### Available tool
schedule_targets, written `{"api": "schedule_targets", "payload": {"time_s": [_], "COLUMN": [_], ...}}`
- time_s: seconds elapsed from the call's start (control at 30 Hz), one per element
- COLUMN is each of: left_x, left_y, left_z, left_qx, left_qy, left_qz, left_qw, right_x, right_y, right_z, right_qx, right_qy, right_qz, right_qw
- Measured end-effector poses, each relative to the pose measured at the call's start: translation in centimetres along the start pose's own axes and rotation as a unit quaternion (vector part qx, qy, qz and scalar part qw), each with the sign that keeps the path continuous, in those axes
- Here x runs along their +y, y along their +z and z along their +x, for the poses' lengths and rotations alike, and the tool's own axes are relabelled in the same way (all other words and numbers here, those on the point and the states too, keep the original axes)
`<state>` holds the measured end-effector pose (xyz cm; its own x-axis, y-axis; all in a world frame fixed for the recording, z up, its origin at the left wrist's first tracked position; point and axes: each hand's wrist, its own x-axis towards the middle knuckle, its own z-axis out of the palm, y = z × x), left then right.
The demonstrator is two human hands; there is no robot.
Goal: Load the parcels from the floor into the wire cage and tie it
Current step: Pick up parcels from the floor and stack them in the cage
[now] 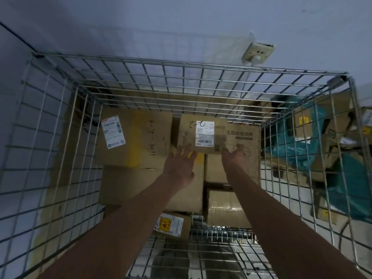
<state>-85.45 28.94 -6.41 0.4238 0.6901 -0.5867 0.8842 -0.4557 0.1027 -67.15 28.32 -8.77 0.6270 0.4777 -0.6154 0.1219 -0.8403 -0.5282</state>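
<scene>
Reaching down into the wire cage point(60, 121), both hands are meeting at a small labelled parcel point(201, 135).

Sitting left of that parcel is a large box point(138, 137) carrying handwritten numbers and a white label. The left hand point(181, 162) is lying flat against the parcel's near left corner, its fingers point(186, 151) straight and spread apart. The right hand point(234, 156) is curling its fingers round the near right corner, gripping it. Right of the parcel, a printed carton point(247, 141) is lying flat. Beyond the cage's right wall, teal bags point(302, 150) and more boxes are piling up.
</scene>
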Motion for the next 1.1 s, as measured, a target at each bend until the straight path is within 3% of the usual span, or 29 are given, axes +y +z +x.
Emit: {"api": "schedule_targets", "payload": {"time_s": [0.17,0.3,0.4,0.5,0.6,0.63,0.73,0.8,0.9,1.0,1.1], "left_x": [-0.6,-1.3,-1.5,-1.9,-2.8,-3.0,-3.6,-4.3,-5.9,-6.8,-6.7], "left_y": [0.2,1.7,2.8,3.6,4.4,4.3,3.9,2.8,1.6,1.2,0.8], "left_z": [2.0,0.9,-0.2,-0.5,0.6,1.0,2.6,3.3,3.7,3.7,3.3], "left_qx": [-0.006,0.079,0.091,0.037,-0.021,-0.037,-0.028,-0.001,0.048,-0.009,-0.071], "left_qy": [-0.001,0.073,-0.005,-0.074,-0.068,-0.070,-0.075,-0.082,-0.082,-0.025,-0.034], "left_qz": [-0.016,-0.012,-0.100,-0.171,-0.225,-0.258,-0.319,-0.308,-0.189,-0.057,-0.038], "left_qw": [1.000,0.994,0.991,0.982,0.972,0.963,0.944,0.948,0.977,0.998,0.996], "right_x": [-0.2,-1.2,1.3,2.3,2.8,2.9,2.2,0.9,-1.7,-2.5,-2.1], "right_y": [1.0,4.2,5.9,4.2,2.3,2.1,3.4,5.0,8.4,9.6,7.7], "right_z": [3.0,-0.2,-2.0,-3.7,-2.3,-1.4,-0.7,-1.6,-1.4,0.5,0.8], "right_qx": [-0.109,-0.123,-0.162,-0.169,-0.011,-0.003,-0.155,-0.192,-0.170,-0.184,-0.233], "right_qy": [0.043,0.094,0.127,0.176,0.041,0.005,-0.008,0.035,0.058,0.019,-0.022], "right_qz": [0.048,0.051,-0.061,-0.065,-0.132,-0.149,-0.136,-0.026,0.062,-0.030,-0.128], "right_qw": [0.992,0.987,0.977,0.968,0.990,0.989,0.979,0.981,0.982,0.982,0.964]}}
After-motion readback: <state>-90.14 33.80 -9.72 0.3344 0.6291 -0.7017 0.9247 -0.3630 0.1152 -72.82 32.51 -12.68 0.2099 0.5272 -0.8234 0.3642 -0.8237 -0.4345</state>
